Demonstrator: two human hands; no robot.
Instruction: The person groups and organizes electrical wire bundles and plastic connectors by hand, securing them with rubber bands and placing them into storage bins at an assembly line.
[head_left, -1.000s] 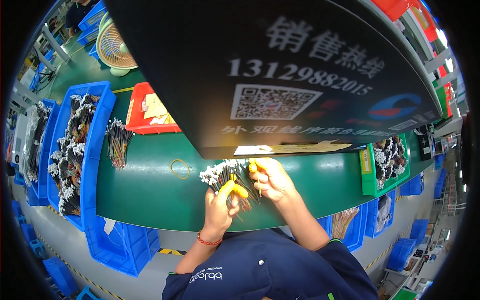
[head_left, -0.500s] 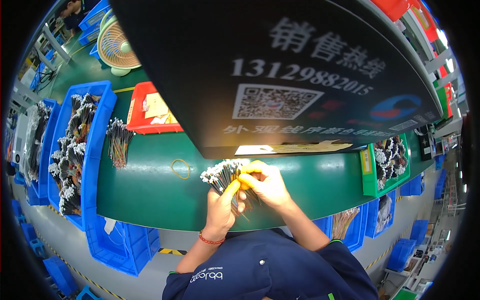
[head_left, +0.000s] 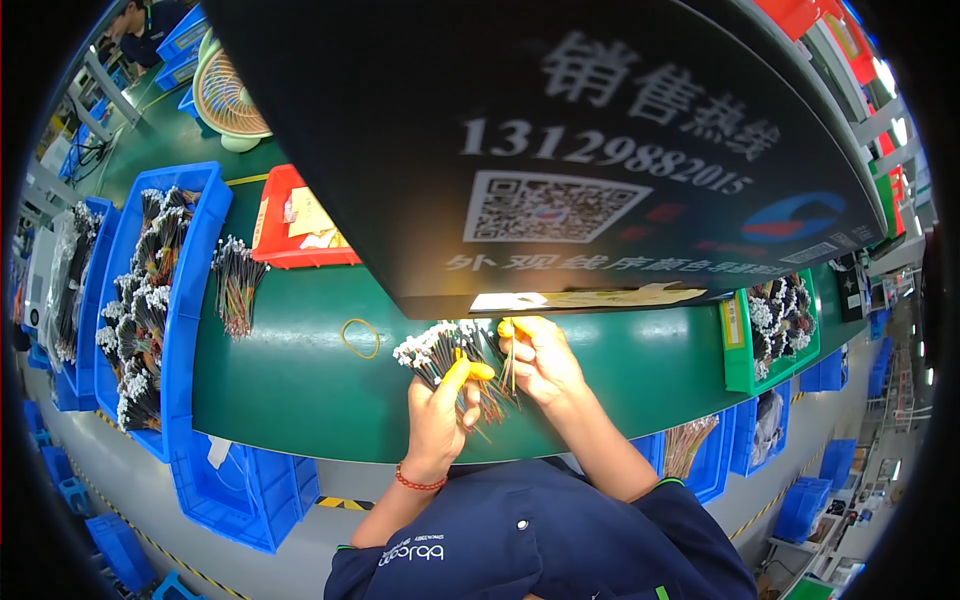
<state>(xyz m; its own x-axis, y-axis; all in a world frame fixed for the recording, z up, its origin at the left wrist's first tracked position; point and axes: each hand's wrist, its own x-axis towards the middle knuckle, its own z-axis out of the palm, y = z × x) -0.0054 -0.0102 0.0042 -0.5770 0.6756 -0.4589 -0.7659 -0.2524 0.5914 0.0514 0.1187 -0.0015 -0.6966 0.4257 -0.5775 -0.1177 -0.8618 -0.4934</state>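
A bundle of thin dark wires [head_left: 438,352] with white connectors at its far end is gripped in my left hand [head_left: 436,418]. Reddish and brown wire ends stick out on its near right side. Just right of the bundle, my right hand [head_left: 545,368] pinches a thin wire lead [head_left: 512,368], which hangs down between the two hands. Its upper end is hidden by the fingertips. Yellow covers wrap some fingertips on both hands. On the green table [head_left: 320,400], left of the bundle, lies a yellow rubber band [head_left: 360,338].
A black machine housing [head_left: 600,120] overhangs the far side of the table. Another wire bundle [head_left: 238,285] lies beside a full blue bin [head_left: 180,370]. A red tray [head_left: 285,215] stands behind it. At the right is a green bin [head_left: 740,350] of wires. Another person [head_left: 150,30] is far left.
My right hand has moved slightly right, away from the bundle, with a wire lead between its fingers. The bundle in my left hand has shifted slightly left.
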